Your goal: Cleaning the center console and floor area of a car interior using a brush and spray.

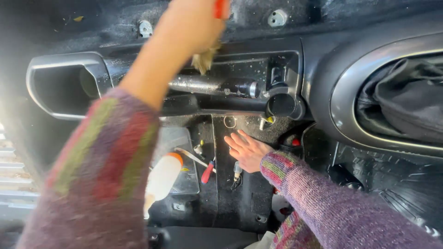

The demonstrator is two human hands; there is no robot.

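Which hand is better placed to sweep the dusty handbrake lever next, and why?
Probably the left. The left hand grips the brush, its bristles just above the handbrake lever. The right hand lies open and flat on the carpet lower down, holding nothing.

dark carpeted car floor [240, 203], dusted with pale debris. lying on it: white bottle with orange cap [162, 177], red-handled screwdriver [208, 171], small metal ring [230, 121]. the right hand [247, 150] rests flat on it.
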